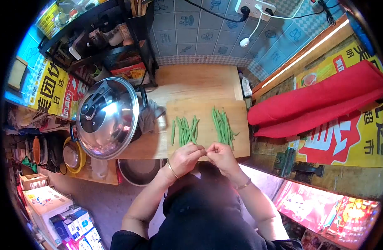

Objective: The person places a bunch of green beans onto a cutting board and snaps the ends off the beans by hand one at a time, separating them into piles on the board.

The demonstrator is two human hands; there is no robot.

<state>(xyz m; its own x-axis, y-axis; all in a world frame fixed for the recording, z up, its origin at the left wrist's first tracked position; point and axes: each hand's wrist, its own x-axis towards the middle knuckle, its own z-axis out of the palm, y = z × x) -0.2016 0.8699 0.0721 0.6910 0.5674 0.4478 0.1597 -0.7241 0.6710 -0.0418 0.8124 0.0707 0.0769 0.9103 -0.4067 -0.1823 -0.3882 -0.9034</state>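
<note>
My left hand (pixel 185 159) and my right hand (pixel 223 160) meet at the front edge of a wooden cutting board (pixel 205 109). Both have their fingers pinched, with the fingertips almost touching; whatever is between them is too small to make out. Just beyond my left hand lies one bunch of green beans (pixel 186 131), loosely spread, with a single bean (pixel 173 132) apart at its left. A second, tighter bunch of green beans (pixel 223 127) lies beyond my right hand, pointing away from me.
Left of the board stands a large pan with a shiny domed lid (pixel 110 125), a grey cloth (pixel 151 118) beside it. A black shelf rack (pixel 112 54) holds bottles and packets. At right lies a folded red cloth (pixel 316 102). Below the counter is a round basin (pixel 140 171).
</note>
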